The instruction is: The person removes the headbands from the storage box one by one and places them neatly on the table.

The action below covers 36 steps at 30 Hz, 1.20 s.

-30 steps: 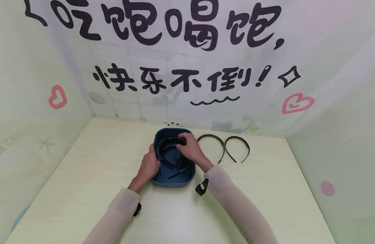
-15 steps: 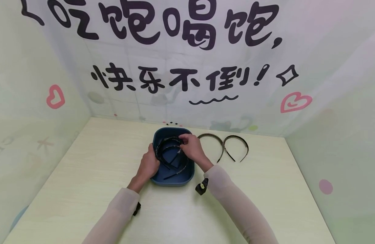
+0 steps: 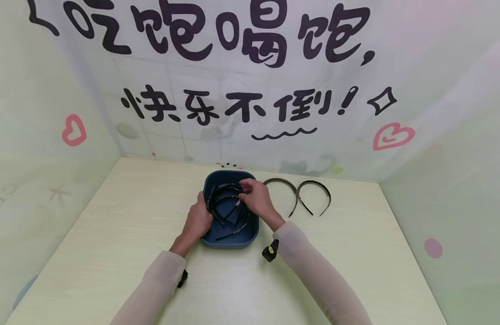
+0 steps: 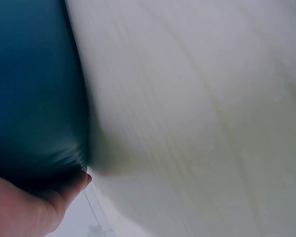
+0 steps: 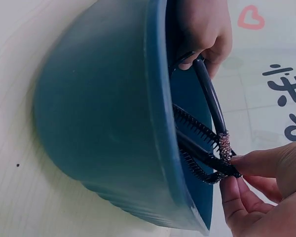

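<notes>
A dark blue plastic bin (image 3: pixel 229 244) stands on the table with several black headbands (image 3: pixel 218 192) inside, overlapping one another. My left hand (image 3: pixel 198 217) grips the bin's left side; in the left wrist view its thumb side (image 4: pixel 32 207) lies against the outer wall. Over the right part of the bin, my right hand (image 3: pixel 256 197) pinches a headband. The right wrist view shows that black headband (image 5: pixel 210 94) with a sparkling studded section (image 5: pixel 225 143) at my fingertips. Toothed headbands (image 5: pixel 193 121) cross behind it, and my curled left hand (image 5: pixel 204 29) is at the rim beyond.
Right of the bin, two toothed headbands lie on the table: a brownish one (image 3: pixel 283 180) partly behind my right hand and a smaller black one (image 3: pixel 315 183) touching it. A printed curtain (image 3: pixel 241 149) with lettering rises behind the pale wooden table (image 3: pixel 335 266).
The headbands in the bin have shifted a little, and a sparkling section has come into sight by my right fingers. My left hand keeps its hold on the bin.
</notes>
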### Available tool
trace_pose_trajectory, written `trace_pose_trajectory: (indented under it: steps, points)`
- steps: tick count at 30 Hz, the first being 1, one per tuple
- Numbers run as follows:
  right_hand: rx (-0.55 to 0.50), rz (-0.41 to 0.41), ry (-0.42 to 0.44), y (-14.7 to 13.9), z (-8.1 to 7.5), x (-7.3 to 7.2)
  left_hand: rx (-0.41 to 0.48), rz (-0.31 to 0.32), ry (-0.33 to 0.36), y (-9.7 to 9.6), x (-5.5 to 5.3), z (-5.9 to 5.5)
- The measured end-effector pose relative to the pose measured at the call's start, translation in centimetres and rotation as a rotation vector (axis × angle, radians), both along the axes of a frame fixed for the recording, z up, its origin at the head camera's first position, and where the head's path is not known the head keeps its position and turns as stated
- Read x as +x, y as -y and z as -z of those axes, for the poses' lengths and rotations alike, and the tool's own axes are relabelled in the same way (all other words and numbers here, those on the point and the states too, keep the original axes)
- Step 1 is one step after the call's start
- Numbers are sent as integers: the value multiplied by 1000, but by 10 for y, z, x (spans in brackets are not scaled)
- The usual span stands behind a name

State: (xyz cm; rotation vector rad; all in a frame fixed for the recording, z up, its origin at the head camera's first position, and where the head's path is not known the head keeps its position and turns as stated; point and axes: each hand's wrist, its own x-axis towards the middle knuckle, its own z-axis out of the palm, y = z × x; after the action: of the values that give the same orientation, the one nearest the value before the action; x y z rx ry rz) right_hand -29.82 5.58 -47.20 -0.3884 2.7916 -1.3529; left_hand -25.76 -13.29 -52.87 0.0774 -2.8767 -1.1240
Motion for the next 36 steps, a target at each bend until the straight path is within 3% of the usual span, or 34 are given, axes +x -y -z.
trace_pose_trajectory:
  steps: [12, 18, 23, 36]
  points:
    - [-13, 24, -31, -10, 6, -1, -3, 2, 1, -2, 1, 0]
    - [-75, 65, -35, -19, 8, -2, 3, 7, 8, -2, 0, -1]
    - [-178, 85, 22, -26, 4, -4, -1, 6, 13, -2, 1, -1]
    - [-409, 177, 268, -48, -3, -10, 3, 4, 10, -2, 2, -3]
